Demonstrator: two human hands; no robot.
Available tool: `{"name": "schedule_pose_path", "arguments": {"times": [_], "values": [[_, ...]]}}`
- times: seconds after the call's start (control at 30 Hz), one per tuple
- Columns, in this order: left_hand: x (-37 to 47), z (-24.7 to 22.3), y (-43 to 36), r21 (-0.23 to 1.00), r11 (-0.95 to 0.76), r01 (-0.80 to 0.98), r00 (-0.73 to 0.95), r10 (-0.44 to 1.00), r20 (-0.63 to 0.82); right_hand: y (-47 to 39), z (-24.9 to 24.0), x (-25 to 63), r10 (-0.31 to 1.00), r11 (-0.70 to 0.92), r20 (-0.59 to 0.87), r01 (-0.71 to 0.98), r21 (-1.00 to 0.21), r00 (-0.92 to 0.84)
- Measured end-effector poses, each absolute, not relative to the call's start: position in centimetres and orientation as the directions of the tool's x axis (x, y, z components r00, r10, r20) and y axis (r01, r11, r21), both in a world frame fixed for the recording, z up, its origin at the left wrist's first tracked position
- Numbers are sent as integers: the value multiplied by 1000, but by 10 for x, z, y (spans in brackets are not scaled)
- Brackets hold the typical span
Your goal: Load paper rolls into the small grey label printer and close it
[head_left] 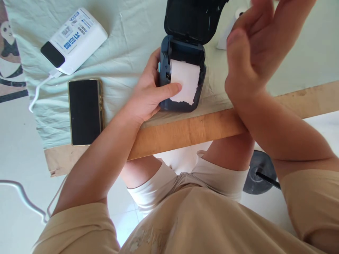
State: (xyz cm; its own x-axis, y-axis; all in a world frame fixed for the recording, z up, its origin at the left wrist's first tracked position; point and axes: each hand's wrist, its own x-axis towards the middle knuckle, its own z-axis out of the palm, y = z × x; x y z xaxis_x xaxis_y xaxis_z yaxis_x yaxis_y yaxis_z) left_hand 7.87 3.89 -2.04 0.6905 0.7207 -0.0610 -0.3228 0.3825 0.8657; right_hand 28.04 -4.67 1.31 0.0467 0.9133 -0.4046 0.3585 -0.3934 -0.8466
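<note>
A small dark-blue label printer (164, 90) lies near the table's front edge with its black lid (192, 21) swung up and back. A white paper strip with a ragged edge (188, 76) covers the paper bay. My left hand (148, 90) grips the printer's left side, and its thumb presses on the paper. Raised to the right of the printer is my right hand (254, 53), its thumb and fingers loosely bent and apart, with nothing visible in them. The top of the frame cuts off some of its fingertips. Behind that hand a white roll (237, 17) shows in part.
A white power bank (84, 42) with a plugged cable (39, 88) rests at the upper left. Below it lies a phone (84, 113) with a dark screen. Pale green cloth (124, 42) covers the table, whose bare wooden edge (185, 132) runs above my lap.
</note>
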Motion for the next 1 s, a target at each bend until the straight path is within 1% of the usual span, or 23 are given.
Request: {"name": "schedule_pose_path", "arguments": {"times": [0.03, 0.07, 0.1, 0.13, 0.17, 0.23, 0.27, 0.37, 0.47, 0.57, 0.6, 0.67, 0.73, 0.8, 0.87, 1.0], "values": [[79, -20, 39, 867, 377, -326, 683, 728, -60, -47, 17, 279, 926, -378, -353, 364, -851, 135], [80, -20, 38, 870, 372, -325, 674, 736, -63, -47, 19, 278, 937, -327, -239, 396, -858, 256], [80, -19, 38, 874, 371, -315, 676, 734, -68, -48, 20, 276, 921, -272, -99, 441, -855, 376], [80, -19, 37, 879, 368, -304, 679, 731, -72, -47, 19, 274, 886, -221, 38, 494, -841, 461], [80, -18, 37, 883, 363, -299, 680, 730, -70, -47, 17, 272, 855, -170, 154, 547, -820, 496], [80, -18, 36, 888, 357, -290, 678, 732, -72, -48, 9, 272, 838, -50, 309, 626, -778, 450], [80, -19, 36, 890, 359, -281, 679, 730, -80, -48, 5, 272, 839, 14, 362, 650, -760, 406], [79, -22, 38, 883, 365, -294, 652, 752, -93, -48, -8, 276, 855, 180, 458, 688, -703, 245], [78, -24, 40, 874, 370, -313, 665, 743, -77, -46, -13, 278, 875, 239, 466, 719, -653, 132], [79, -23, 40, 878, 372, -302, 683, 727, -73, -43, -13, 277, 899, 215, 423, 729, -650, 113], [79, -22, 39, 876, 367, -312, 675, 734, -67, -43, -12, 276, 908, 207, 403, 719, -664, 110], [80, -21, 37, 870, 366, -329, 668, 742, -59, -41, -10, 276, 940, 182, 325, 654, -734, 103], [81, -21, 36, 866, 366, -341, 660, 749, -57, -40, -9, 276, 971, 151, 224, 528, -836, 77], [81, -21, 36, 864, 369, -342, 656, 752, -62, -38, -11, 277, 985, 145, 172, 401, -904, 32], [80, -21, 37, 859, 387, -334, 669, 740, -72, -35, -14, 279, 983, 172, 183, 368, -914, -5], [78, -21, 37, 849, 414, -327, 706, 705, -72, -32, -19, 283, 978, 204, 204, 377, -904, -39]]}}
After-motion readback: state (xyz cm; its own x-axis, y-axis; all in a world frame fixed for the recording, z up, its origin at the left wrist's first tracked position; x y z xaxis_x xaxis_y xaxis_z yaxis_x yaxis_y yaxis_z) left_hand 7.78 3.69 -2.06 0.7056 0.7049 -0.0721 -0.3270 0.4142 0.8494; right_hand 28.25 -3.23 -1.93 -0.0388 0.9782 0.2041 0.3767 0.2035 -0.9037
